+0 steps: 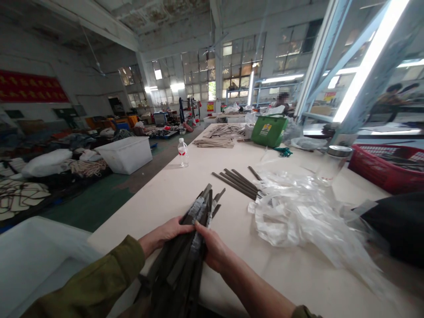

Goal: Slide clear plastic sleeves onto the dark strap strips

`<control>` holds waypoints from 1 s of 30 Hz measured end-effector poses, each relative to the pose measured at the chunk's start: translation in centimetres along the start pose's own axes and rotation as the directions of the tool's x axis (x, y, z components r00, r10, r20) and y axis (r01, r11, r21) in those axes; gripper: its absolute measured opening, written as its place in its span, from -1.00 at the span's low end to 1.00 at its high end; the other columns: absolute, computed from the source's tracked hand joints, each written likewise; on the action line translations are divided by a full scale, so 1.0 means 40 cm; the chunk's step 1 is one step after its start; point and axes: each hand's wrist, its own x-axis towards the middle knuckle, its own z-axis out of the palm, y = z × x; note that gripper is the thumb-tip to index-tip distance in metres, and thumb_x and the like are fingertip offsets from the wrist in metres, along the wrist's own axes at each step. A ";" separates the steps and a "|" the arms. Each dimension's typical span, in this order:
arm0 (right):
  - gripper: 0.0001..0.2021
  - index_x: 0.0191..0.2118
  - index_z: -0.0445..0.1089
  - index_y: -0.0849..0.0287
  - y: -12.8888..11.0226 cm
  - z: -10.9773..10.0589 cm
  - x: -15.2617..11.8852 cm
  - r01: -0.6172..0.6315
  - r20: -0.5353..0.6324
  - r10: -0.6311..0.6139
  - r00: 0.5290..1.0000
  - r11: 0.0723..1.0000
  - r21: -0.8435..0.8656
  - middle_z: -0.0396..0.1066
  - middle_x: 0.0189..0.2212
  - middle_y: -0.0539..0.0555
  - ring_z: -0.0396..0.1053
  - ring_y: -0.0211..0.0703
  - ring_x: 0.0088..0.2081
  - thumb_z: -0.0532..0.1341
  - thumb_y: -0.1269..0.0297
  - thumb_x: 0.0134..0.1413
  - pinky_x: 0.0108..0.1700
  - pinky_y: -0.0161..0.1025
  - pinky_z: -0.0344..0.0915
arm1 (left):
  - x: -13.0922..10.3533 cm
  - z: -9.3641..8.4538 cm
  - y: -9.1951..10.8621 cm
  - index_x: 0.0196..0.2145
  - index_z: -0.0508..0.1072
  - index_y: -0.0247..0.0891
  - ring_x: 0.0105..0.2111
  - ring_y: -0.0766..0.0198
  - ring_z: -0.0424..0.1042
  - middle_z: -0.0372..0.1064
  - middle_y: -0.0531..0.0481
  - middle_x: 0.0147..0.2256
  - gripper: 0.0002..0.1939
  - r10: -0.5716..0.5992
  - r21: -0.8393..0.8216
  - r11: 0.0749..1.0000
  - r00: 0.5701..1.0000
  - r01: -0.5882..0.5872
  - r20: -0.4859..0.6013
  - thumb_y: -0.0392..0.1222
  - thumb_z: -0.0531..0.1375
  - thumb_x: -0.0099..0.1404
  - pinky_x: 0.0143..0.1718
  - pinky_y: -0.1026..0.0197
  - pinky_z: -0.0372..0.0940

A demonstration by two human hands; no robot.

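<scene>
A thick bundle of dark strips (180, 265) lies at the near edge of the pale table (149, 194), its ends fanning away from me. Grey, shiny wrapping shows around its upper part. My left hand (167, 230) is closed round the bundle's left side, thumb on top. On the right side, my right hand (212, 245) grips the same bundle, and the two thumbs nearly meet. Farther up the table, several loose dark strips (236, 182) lie side by side, their near ends by crumpled clear plastic bags (298, 212).
A water bottle (182, 153) stands near the table's left edge. Behind are pale strips (213, 143) and a green bag (269, 130). At right are a lidded jar (334, 163), a red basket (377, 170) and dark cloth (397, 221). A white bin (43, 256) sits at left.
</scene>
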 end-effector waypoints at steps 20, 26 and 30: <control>-0.52 -0.10 0.40 0.23 -0.260 0.061 -0.013 0.478 0.138 -0.525 0.840 0.595 -0.646 0.47 -0.20 0.09 0.39 0.01 -0.12 0.35 0.07 -0.15 -0.05 -0.09 0.34 | 0.032 0.086 0.131 0.02 0.27 -0.33 -0.12 0.08 0.43 0.43 -0.13 -0.11 -0.25 0.600 0.364 0.799 0.672 -0.479 -0.434 -0.04 0.41 -0.09 -0.07 0.08 0.34; -0.49 -0.09 0.36 0.23 -0.184 0.019 0.015 0.459 0.054 -0.540 0.840 0.654 -0.601 0.47 -0.17 0.11 0.40 -0.01 -0.13 0.36 0.07 -0.16 -0.04 -0.10 0.34 | 0.053 0.123 0.020 0.04 0.25 -0.34 -0.13 0.07 0.44 0.44 -0.14 -0.12 -0.31 0.534 0.338 0.843 0.725 -0.418 -0.435 -0.09 0.34 -0.02 -0.05 0.04 0.34; -0.39 -0.05 0.28 0.21 -0.183 0.015 0.012 0.488 0.114 -0.524 0.844 0.663 -0.567 0.45 -0.18 0.08 0.39 -0.03 -0.15 0.41 0.10 -0.27 -0.08 -0.14 0.36 | 0.038 0.139 0.033 0.10 0.24 -0.35 -0.06 0.00 0.42 0.42 -0.20 -0.06 -0.35 0.570 0.355 0.817 0.733 -0.455 -0.371 -0.04 0.26 0.09 -0.01 0.00 0.31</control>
